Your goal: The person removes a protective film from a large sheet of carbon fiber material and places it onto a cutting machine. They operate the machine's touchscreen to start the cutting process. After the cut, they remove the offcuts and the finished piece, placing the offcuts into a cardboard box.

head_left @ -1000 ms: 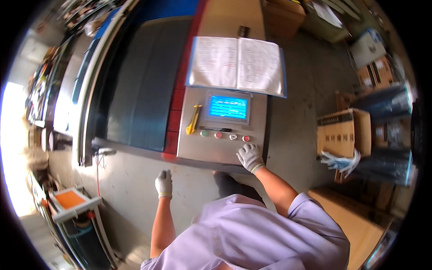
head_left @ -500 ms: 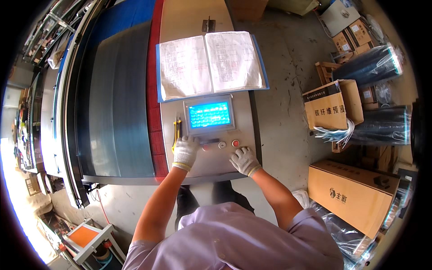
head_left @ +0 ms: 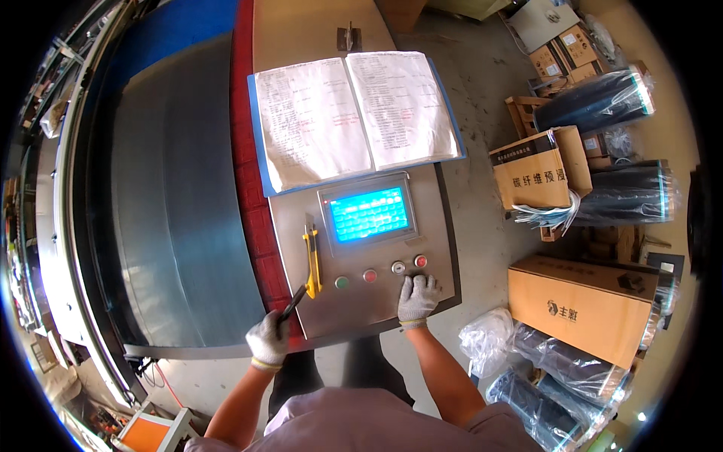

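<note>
My left hand (head_left: 268, 340), in a grey-white knit glove, is closed around a slim black pen-like stick (head_left: 292, 304) at the front left corner of the metal control panel (head_left: 354, 309). The stick's tip points toward a yellow-handled tool (head_left: 312, 264) lying on the panel. My right hand (head_left: 419, 301), gloved alike, rests on the panel just below the silver key switch (head_left: 398, 267) and a red button (head_left: 421, 261), its fingers apart and holding nothing. A lit blue touchscreen (head_left: 370, 215) sits above the buttons. Beyond it lies an open blue folder of written sheets (head_left: 316, 124).
To the left runs a wide dark machine bed (head_left: 177, 196) with a red strip (head_left: 260, 226) along its side. Cardboard boxes (head_left: 580, 309) and plastic-wrapped dark rolls (head_left: 595, 102) stand on the right. An orange-topped stand (head_left: 147, 435) is at the lower left.
My left hand has drawn back toward me and left with the black stick, uncovering the yellow tool and the green and red buttons. The right hand stays near the panel's right buttons.
</note>
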`<state>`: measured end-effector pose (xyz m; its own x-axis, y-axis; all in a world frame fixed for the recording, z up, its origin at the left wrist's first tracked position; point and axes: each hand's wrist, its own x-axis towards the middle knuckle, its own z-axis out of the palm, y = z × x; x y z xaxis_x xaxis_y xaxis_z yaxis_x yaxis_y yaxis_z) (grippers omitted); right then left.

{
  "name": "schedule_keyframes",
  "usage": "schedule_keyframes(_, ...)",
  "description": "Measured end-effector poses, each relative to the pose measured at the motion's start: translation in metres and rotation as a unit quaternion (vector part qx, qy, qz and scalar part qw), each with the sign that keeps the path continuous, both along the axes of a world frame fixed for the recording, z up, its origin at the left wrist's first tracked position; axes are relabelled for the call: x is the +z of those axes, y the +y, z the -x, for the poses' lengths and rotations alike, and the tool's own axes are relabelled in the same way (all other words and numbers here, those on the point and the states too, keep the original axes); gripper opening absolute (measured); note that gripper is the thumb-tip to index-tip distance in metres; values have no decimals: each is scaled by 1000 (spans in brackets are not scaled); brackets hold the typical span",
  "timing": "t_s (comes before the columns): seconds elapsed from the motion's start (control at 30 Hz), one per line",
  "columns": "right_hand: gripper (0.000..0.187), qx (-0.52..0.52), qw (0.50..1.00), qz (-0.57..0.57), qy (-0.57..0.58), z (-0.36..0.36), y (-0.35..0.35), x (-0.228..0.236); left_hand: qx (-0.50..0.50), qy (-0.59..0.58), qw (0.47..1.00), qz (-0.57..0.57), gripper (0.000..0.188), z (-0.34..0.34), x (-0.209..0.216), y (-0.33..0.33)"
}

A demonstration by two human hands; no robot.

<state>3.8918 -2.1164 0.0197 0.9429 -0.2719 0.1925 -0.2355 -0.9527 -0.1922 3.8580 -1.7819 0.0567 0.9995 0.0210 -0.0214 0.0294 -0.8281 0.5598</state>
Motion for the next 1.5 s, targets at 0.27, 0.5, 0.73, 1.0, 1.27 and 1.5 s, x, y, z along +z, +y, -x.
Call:
schedule_keyframes(0.27,17,26,999,14,-15,2,-3,-7,-168,-13,986,-14,23,2,-32,45)
schedule_keyframes(0.5,15,33,999,14,-25,2,-6,-9,-177,16,984,-28,21,1,-33,45)
schedule_keyframes(0.73,16,43,998,9,-33,6,-11,-8,-181,-31,982,-49,23,3,-31,43)
schedule_keyframes(1.0,16,14,998,23,-51,8,-15,-8,-165,-90,980,-58,28,8,-38,38)
schedule_keyframes(1.27,38,36,865,-499,14,35,96,36,-136,-95,985,-36,23,33,16,30)
schedule_keyframes(1.5,19,176,635,-705,262,55,147,62,-14,3,979,201,26,58,70,28)
